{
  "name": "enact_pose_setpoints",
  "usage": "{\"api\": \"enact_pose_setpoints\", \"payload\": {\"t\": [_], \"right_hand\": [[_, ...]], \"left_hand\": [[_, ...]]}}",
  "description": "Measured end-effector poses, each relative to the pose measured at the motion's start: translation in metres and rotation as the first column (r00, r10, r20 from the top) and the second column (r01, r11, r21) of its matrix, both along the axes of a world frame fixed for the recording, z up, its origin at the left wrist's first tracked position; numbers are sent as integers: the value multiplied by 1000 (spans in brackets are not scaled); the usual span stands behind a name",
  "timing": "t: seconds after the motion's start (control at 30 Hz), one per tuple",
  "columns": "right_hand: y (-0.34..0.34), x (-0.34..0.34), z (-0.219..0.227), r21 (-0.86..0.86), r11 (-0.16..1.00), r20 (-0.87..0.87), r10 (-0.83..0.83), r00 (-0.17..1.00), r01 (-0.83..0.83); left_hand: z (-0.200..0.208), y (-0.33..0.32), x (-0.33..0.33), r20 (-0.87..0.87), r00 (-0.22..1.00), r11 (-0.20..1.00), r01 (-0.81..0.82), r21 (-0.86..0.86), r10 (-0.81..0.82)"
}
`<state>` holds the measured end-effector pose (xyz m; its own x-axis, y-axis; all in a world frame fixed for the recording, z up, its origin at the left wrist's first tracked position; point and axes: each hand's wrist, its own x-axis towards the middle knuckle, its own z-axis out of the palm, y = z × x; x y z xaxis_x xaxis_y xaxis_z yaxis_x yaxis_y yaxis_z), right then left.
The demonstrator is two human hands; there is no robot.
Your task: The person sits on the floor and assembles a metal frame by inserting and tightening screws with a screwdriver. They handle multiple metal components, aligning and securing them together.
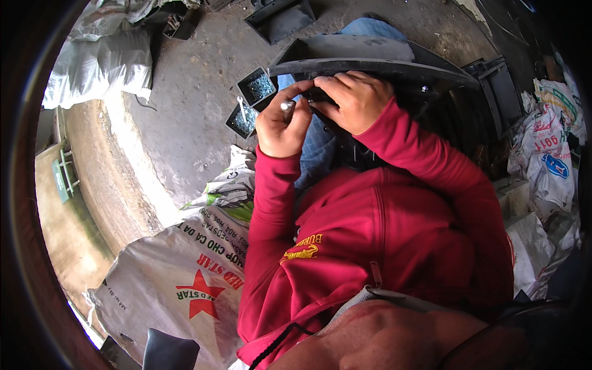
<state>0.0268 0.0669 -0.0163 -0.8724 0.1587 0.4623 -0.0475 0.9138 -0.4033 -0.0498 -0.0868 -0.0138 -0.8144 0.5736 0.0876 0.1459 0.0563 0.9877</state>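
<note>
In the head view, the black part (382,69) lies across the lap, its long curved near edge facing the person and running right, toward some black frames (498,92). On the left its corner comes just beside two small black boxes of screws (259,87), so the left hand (279,128) has little sideways room at that end. Beyond the boxes, a stretch of grey concrete floor (194,80) reaches to a plastic-wrapped bundle (102,66); along its left side the floor ends at a brightly lit strip.

The floor is worn and stained. A wrench (241,107) rests on the nearer box, and a black tray (280,21) sits on the floor past the part. A white sack with a red star (160,280) lies close by the left arm; more printed sacks (546,148) are heaped at the right rim.

Both forearms, in red sleeves, reach up and inward. The left hand is curled, thumb and fingers closed around a shiny metal piece (287,106), its fingertips near the part's edge. The right hand (357,102) is bent over that edge, fingers partly folded and thumb tucked beneath; whether it pinches something small there, I cannot tell.
</note>
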Motion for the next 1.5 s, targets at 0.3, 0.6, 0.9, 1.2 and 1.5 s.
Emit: {"api": "enact_pose_setpoints", "payload": {"t": [0.3, 0.6, 0.9, 1.2, 1.5], "right_hand": [[1, -2, 1, -37, 999, -50, 2, 999, -4], [3, -1, 0, -79, 997, -49, -5, 999, 1], [2, -2, -1, -51, 999, -12, 15, 1000, -16], [2, -6, -9, -36, 999, -138, 21, 990, -26], [2, -6, -8, -23, 999, -34, 27, 999, -28]], "left_hand": [[3, -3, -14, -376, 926, 964, -91, -249, -10], [4, 0, -15, -378, 923, 960, -45, -275, -65], [-5, 5, -12, -465, 885, 965, -111, -236, -12], [-22, 6, -15, -381, 925, 997, -29, -71, 0], [-24, 3, -15, -441, 897, 988, -40, -149, -30]]}}
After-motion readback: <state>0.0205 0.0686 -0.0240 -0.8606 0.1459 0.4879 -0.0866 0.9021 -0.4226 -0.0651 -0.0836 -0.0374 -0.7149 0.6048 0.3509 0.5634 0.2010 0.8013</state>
